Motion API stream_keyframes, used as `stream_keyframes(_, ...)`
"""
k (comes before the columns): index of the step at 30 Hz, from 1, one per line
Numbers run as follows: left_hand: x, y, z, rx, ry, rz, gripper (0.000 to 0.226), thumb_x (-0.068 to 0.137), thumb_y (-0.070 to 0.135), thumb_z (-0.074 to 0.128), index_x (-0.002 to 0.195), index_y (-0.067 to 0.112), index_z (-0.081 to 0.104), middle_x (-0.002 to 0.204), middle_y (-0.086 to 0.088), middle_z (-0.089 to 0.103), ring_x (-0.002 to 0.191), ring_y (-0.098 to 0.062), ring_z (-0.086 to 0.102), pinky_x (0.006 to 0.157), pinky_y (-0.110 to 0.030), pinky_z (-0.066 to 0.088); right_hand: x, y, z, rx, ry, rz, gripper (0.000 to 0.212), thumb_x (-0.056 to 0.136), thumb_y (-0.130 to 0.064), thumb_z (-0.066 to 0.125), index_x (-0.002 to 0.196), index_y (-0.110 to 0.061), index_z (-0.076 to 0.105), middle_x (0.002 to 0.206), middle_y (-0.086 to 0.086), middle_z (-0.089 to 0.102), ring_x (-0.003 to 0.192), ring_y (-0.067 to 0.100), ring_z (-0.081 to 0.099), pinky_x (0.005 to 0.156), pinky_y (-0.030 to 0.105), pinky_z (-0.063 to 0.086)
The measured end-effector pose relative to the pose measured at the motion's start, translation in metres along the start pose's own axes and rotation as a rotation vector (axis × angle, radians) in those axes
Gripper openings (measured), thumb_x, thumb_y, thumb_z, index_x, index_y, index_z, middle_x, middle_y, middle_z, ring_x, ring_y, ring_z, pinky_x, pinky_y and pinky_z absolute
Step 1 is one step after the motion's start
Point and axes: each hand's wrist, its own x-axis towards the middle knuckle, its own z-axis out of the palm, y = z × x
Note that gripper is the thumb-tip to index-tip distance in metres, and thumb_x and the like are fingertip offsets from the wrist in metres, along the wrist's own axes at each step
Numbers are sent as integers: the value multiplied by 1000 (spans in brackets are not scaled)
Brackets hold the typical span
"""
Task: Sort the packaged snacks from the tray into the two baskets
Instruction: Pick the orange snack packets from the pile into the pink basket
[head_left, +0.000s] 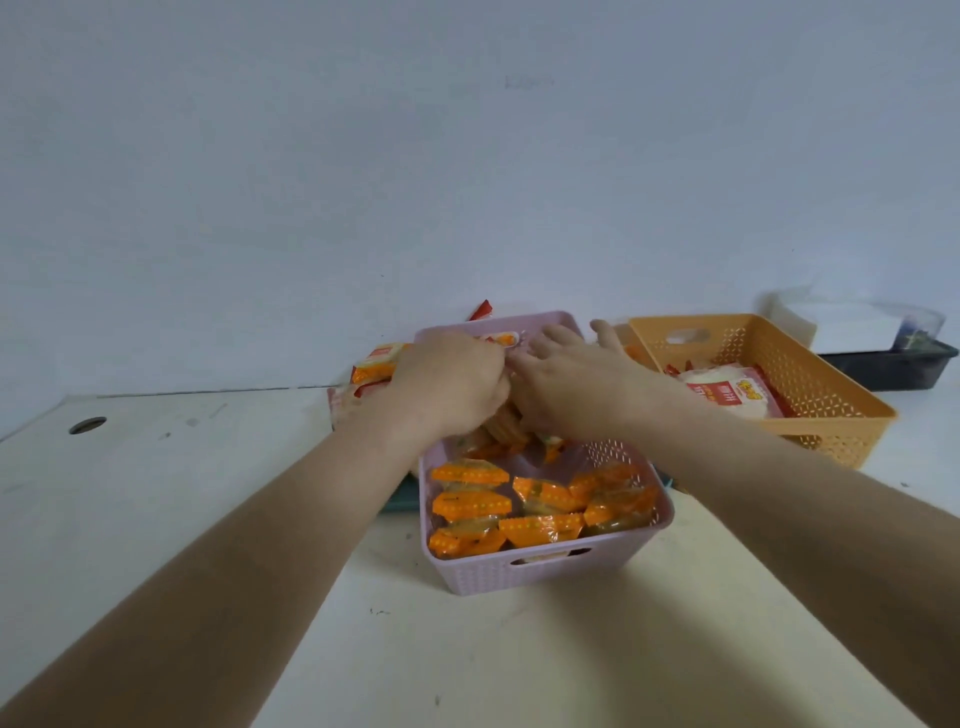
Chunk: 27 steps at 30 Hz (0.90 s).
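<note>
— What takes up most of the view?
— The white table (197, 525), with a pale wall behind it. Two bare forearms reach over it from the near corners.

— And the baskets?
— The lilac basket (545, 571) stands in the middle, nearest the person. The orange basket (826, 410) sits to its right, further back and apart from it. A teal tray (397, 503) shows only as an edge from under the lilac basket. Behind the orange basket is a black tray (893, 366) with something white on it.

— What are the hands doing?
— Both are over the far half of the lilac basket, side by side. The left hand (452, 387) has its fingers curled down among the packets. Blur hides whether it actually grips one, so I cannot tell. The right hand (569, 382) lies flatter and relaxed, fingers fairly straight and thumb spread wide.

— Where are the snacks?
— The orange-wrapped snacks (540, 512) fill the near half of the lilac basket. A white and red packet (732, 395) lies in the orange basket. A few loose packets (376, 364) are piled just left of the lilac basket's far end, behind the left hand.

— Anything smaller?
— A round cable hole (87, 425) in the table, far left
</note>
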Motion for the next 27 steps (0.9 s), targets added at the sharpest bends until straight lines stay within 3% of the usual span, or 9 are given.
stream_keyframes(3,7,9,14,214,-244,-43,52,97,44,36,141,15,36,121,-13,61,110,-33,56,79,-42,45,6,0,15,-43,-24,4,59,92,-49,48,142,-22,32,151,8,36,144,28,21,110,64,9)
stream_keyframes(5,6,11,20,241,-268,-27,60,98,40,39,148,12,22,117,-13,64,105,-34,58,80,-44,41,6,1,19,-37,-7,1,53,91,-51,49,133,-20,41,142,4,48,139,26,30,108,65,12)
stream_keyframes(9,5,8,24,161,-20,-2,56,85,31,62,135,14,40,116,-9,63,103,-28,59,71,-36,42,2,2,22,56,157,19,37,91,-37,53,122,-18,46,127,0,57,129,23,42,104,58,23)
stream_keyframes(12,0,4,21,-62,83,6,68,79,23,72,138,14,38,128,-7,53,107,-26,58,76,-33,49,-3,6,21,100,237,9,33,87,-32,60,113,-20,44,119,-2,59,122,20,46,96,49,29)
stream_keyframes(15,-9,1,11,-300,108,-5,65,77,17,76,133,18,43,120,-1,44,99,-21,55,72,-28,45,-16,10,9,255,285,15,37,79,-27,65,96,-23,33,87,-5,59,86,23,58,86,43,36)
stream_keyframes(17,-16,-1,2,-447,95,-28,57,75,17,78,123,26,49,109,5,38,98,-15,49,71,-24,38,-27,14,1,502,240,18,40,78,-26,69,100,-24,36,80,-5,55,73,21,54,74,40,46)
stream_keyframes(19,-25,-1,-6,-551,76,-25,51,75,13,78,114,37,55,109,9,39,101,-11,45,77,-23,36,-39,19,-3,692,195,18,45,77,-29,74,108,-26,42,86,-2,60,76,19,57,67,39,50)
stream_keyframes(22,-42,5,-8,-677,-6,6,52,82,3,65,117,41,61,119,9,50,110,-11,50,90,-28,42,-55,20,1,661,194,5,38,80,-32,71,111,-23,52,97,-4,61,90,20,58,76,42,48)
stream_keyframes(27,-58,25,0,-618,-107,119,33,97,23,51,129,32,56,107,20,50,108,-4,47,94,-21,36,-70,3,17,557,301,58,37,81,-42,37,108,-22,53,107,-5,58,100,19,54,83,39,38)
